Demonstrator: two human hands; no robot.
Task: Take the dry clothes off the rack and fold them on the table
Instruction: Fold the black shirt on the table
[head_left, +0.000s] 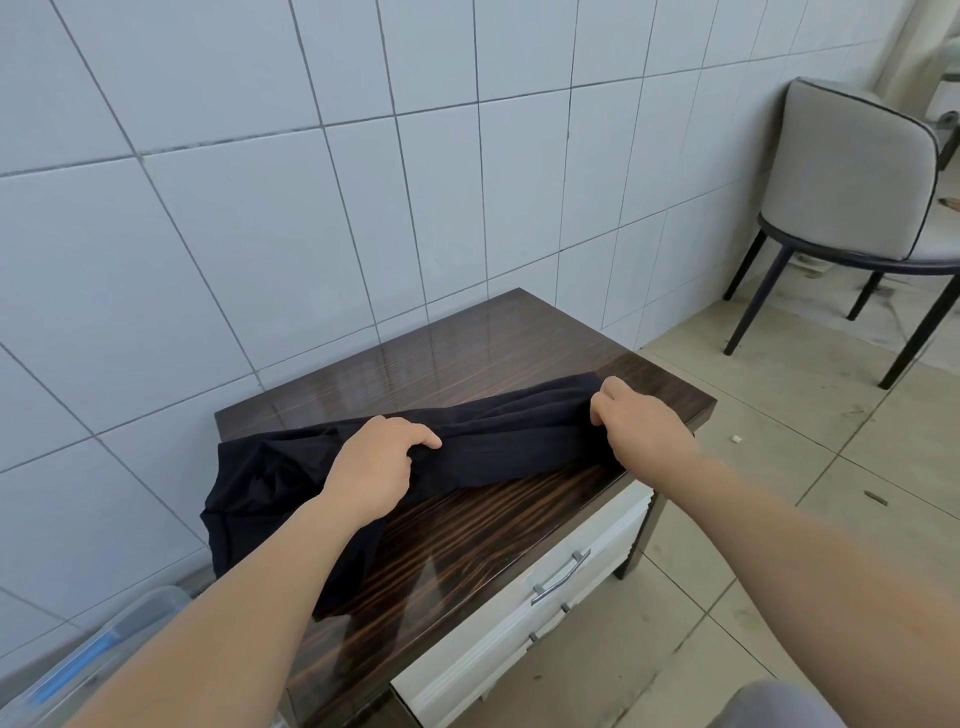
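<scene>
Wall (260, 208) is closing off the table's (467, 545) far and left edges. My hands are leaving bare top open behind the garment (509, 431) and in front of it. Floor to the right is lying open up to the chair (857, 171); a bin (104, 654) is blocking low left.

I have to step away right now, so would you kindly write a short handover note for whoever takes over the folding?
Left hand: grips the black garment near its middle.
Right hand: pinches the garment's right end.
Garment: on the dark wood table, its left part hanging over the edge.
Done: garment brought to the table.
Left: finish folding it. The rack is out of view.
</scene>
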